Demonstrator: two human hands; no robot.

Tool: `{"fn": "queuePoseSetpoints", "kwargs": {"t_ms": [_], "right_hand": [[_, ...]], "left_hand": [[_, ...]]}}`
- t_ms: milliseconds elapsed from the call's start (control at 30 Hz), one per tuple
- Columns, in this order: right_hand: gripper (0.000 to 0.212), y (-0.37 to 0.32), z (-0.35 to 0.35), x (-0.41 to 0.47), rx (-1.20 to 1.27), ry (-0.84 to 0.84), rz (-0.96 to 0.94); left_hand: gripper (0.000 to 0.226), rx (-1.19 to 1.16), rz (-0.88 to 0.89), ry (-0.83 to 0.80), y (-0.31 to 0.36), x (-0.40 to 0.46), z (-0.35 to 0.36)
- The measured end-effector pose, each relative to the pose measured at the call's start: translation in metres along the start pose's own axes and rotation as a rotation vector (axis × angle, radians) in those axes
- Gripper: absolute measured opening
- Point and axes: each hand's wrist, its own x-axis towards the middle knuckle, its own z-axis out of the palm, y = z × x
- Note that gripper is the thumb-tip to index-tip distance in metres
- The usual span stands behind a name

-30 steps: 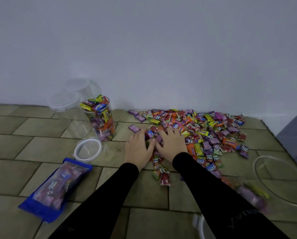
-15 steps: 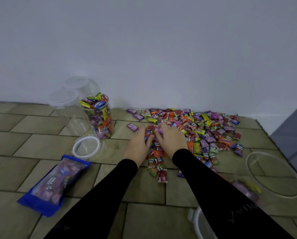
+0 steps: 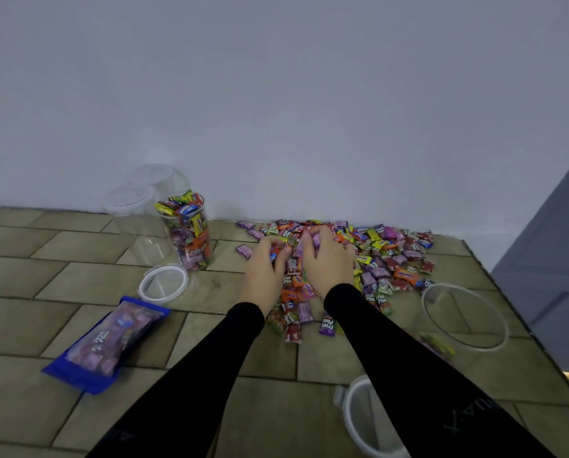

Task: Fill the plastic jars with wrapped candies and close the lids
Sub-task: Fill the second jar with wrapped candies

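Note:
A heap of wrapped candies [image 3: 385, 252] in many colours lies on the tiled floor against the white wall. My left hand [image 3: 265, 267] and my right hand [image 3: 326, 259] sit side by side on the heap's left part, fingers curled round a bunch of candies between them. A clear plastic jar [image 3: 189, 234] heaped full of candies stands open to the left. Its white-rimmed lid [image 3: 163, 282] lies flat in front of it. Two lidded clear jars [image 3: 134, 213] stand behind it.
A blue bag of candies [image 3: 109, 342] lies at the lower left. A large clear open jar [image 3: 464, 317] lies at the right near the floor's edge. Another white-rimmed lid [image 3: 359, 421] shows under my right forearm. A grey panel [image 3: 554, 276] rises at the far right.
Both hands went from lying flat on the candies to curling and scooping a bunch together, shifting slightly toward the wall. The view has tilted a little.

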Motion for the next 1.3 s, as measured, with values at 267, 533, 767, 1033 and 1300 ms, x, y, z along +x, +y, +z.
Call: {"fn": "queuePoseSetpoints", "kwargs": {"t_ms": [267, 533, 767, 1033, 1300], "right_hand": [[0.021, -0.018, -0.030, -0.006, 0.161, 0.006, -0.008], [0.022, -0.033, -0.075, 0.002, 0.307, 0.051, 0.013], [0.023, -0.023, -0.115, 0.007, 0.552, 0.141, 0.086], [0.021, 0.013, -0.162, 0.007, 0.636, 0.229, 0.102], [0.020, 0.051, -0.189, -0.011, 0.915, 0.311, 0.312]], "left_hand": [[0.005, -0.090, -0.070, 0.080, 0.018, -0.015, 0.008], [0.011, -0.172, -0.056, 0.183, 0.058, -0.014, 0.011], [0.012, -0.290, -0.007, 0.245, 0.097, -0.019, 0.024], [0.018, -0.392, 0.045, 0.216, 0.144, -0.033, 0.047], [0.019, -0.501, 0.040, 0.187, 0.182, -0.055, 0.075]]}}
